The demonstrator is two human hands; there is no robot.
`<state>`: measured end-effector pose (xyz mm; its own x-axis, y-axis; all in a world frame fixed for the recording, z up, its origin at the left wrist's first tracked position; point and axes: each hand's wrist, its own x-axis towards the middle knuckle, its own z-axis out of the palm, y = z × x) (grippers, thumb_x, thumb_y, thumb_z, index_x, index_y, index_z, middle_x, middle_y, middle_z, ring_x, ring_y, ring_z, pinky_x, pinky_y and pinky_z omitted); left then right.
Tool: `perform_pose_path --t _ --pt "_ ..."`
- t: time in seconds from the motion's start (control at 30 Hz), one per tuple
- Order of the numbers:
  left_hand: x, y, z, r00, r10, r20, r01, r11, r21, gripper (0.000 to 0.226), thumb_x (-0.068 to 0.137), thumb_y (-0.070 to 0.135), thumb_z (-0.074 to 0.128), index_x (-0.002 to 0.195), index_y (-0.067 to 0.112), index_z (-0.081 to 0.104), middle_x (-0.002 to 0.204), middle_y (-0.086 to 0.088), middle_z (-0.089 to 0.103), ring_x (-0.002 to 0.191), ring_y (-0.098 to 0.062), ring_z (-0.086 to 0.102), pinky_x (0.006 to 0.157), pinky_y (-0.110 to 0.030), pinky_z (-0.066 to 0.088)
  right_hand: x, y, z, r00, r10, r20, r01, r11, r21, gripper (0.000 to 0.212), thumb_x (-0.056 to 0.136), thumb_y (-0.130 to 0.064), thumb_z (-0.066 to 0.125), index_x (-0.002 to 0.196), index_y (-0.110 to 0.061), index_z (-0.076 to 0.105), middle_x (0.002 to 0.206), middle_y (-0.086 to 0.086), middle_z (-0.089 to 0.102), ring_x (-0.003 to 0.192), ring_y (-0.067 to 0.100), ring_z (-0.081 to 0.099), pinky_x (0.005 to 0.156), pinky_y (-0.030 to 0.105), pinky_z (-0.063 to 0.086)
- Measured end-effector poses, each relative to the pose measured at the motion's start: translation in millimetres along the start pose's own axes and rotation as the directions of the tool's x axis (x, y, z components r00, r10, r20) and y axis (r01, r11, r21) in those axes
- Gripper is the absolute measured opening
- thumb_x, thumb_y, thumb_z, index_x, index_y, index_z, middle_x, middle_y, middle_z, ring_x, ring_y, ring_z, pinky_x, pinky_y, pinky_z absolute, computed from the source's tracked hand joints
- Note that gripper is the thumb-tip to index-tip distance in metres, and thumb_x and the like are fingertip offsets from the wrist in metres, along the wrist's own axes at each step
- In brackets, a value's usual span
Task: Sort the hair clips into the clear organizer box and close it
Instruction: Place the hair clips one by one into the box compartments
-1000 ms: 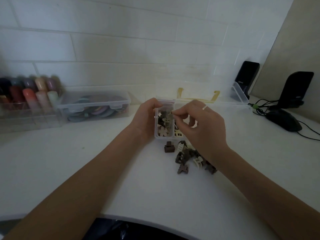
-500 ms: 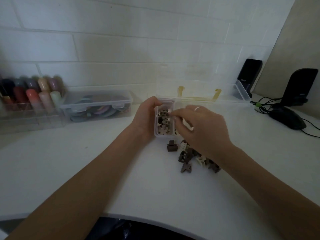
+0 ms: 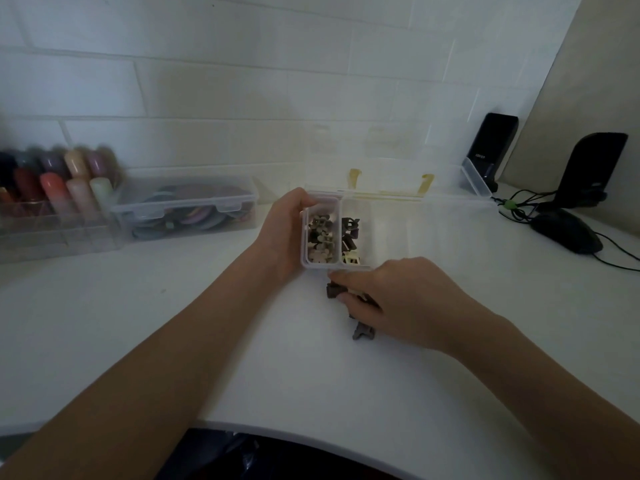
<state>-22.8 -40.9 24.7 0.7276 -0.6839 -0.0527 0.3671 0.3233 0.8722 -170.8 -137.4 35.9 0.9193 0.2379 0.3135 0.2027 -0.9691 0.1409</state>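
Nearest to me, a dark brown clip point(image 3: 363, 332) is lying loose on the white counter point(image 3: 242, 358), just at the near edge of my right hand point(image 3: 401, 299). That hand is resting palm-down over the loose pile of hair clips point(image 3: 356, 299), its fingertips point(image 3: 341, 279) pinching narrowly around a dark clip point(image 3: 334, 291) at the pile's left edge. Just beyond, the clear organizer box point(image 3: 433, 230) is sitting open on the counter, its lid point(image 3: 388, 174) standing up at the far side. My left hand point(image 3: 284, 233) is gripping the box's left end, thumb curled over the far corner. The leftmost compartment point(image 3: 320, 237) is holding brown and pale clips; the next one to the right is holding dark clips and a cream one. Farther left, a lidded clear bin point(image 3: 187, 206) and a rack of coloured tubes point(image 3: 55, 188) are standing along the tiled wall. Far right, a black mouse point(image 3: 568, 233) and speakers point(image 3: 595, 168) are sitting on the counter.
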Motion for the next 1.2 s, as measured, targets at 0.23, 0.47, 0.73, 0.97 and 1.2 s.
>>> perform_pose_path --t 0.23,0.47,0.73,0.97,1.2 --pt "-0.1 -0.7 -0.8 1.0 0.002 0.002 -0.002 1.0 -0.005 0.024 0.08 0.022 0.041 0.09 0.01 0.059 0.077 -0.007 0.054 0.064 -0.019 0.053 0.059 -0.025 0.048 4.5 -6.8 2.4 0.988 0.147 0.05 -0.149 0.988 0.046 0.036 0.091 -0.046 0.043 0.125 -0.034 0.048 0.1 0.001 0.065 0.089 0.023 0.061 0.067 0.028 0.038" --pt "-1.1 0.4 -1.3 1.0 0.0 0.012 0.0 1.0 0.001 0.027 0.081 0.022 0.04 0.095 0.009 0.059 0.078 -0.009 0.053 0.063 -0.02 0.053 0.057 -0.025 0.049 2.7 -2.7 12.5 0.985 0.17 0.033 -0.173 0.974 0.146 0.028 0.087 -0.039 0.053 0.114 -0.041 0.045 0.073 -0.011 0.049 0.068 0.015 0.048 0.05 0.019 0.027" --pt "0.5 1.1 -4.2 0.997 -0.055 0.048 0.054 0.998 0.014 0.037 0.074 0.027 0.042 0.106 0.01 0.054 0.082 -0.009 0.052 0.067 -0.022 0.051 0.059 -0.025 0.048 0.1 8.7 12.3 0.872 0.3 -0.386 -0.126 0.901 0.415 0.023 0.077 -0.026 0.066 0.098 -0.03 0.057 0.076 -0.018 0.05 0.066 0.0 0.046 0.054 0.011 0.032" --pt "-0.4 2.3 -6.3 0.998 -0.052 0.037 0.051 0.998 0.042 0.028 0.069 0.027 0.047 0.088 0.012 0.061 0.084 -0.009 0.056 0.068 -0.024 0.054 0.066 -0.03 0.049 0.6 16.8 16.2 0.777 0.357 -0.519 -0.198 0.921 0.337 0.023 0.081 -0.014 0.066 0.102 -0.022 0.063 0.099 -0.016 0.06 0.092 0.008 0.053 0.06 0.016 0.041" --pt "-1.7 1.7 -6.0 0.997 -0.048 0.068 0.044 0.998 0.049 0.027 0.077 0.026 0.041 0.09 0.011 0.059 0.08 -0.008 0.056 0.064 -0.023 0.054 0.061 -0.028 0.051 6.2 9.6 23.0 0.834 0.355 -0.423 -0.246 0.925 0.291 0.024 0.08 -0.007 0.063 0.1 -0.017 0.056 0.093 -0.002 0.062 0.089 0.019 0.054 0.072 0.031 0.043"
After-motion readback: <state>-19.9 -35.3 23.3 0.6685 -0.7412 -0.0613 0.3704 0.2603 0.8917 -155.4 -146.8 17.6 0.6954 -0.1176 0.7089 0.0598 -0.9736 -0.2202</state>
